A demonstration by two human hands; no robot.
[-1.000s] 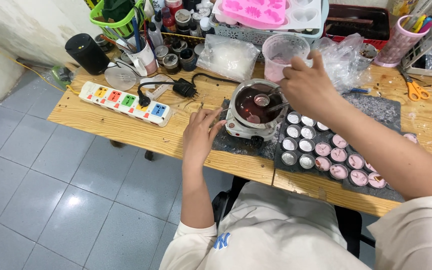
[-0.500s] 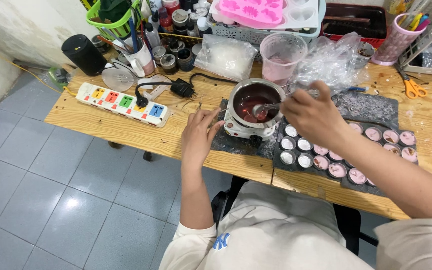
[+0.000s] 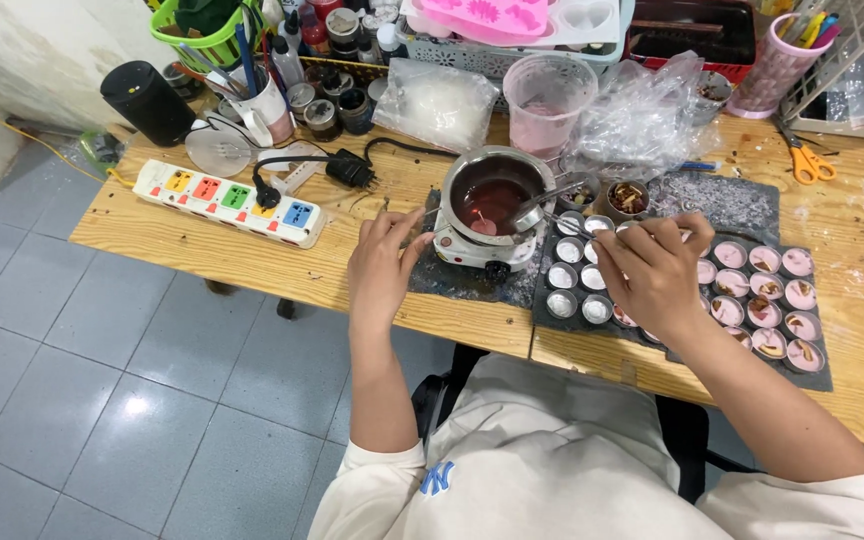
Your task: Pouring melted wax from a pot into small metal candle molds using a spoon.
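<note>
Resting on the surface (image 3: 252,265), left hand (image 3: 380,262) is spread open beside the pot (image 3: 492,190); right hand (image 3: 647,272) is closed on a spoon (image 3: 537,208); cups (image 3: 752,290) filled, cups (image 3: 564,275) unfilled.

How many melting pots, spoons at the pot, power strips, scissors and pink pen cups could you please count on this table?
Melting pot: 1
Spoon at the pot: 1
Power strip: 1
Scissors: 1
Pink pen cup: 1
Total: 5
</note>
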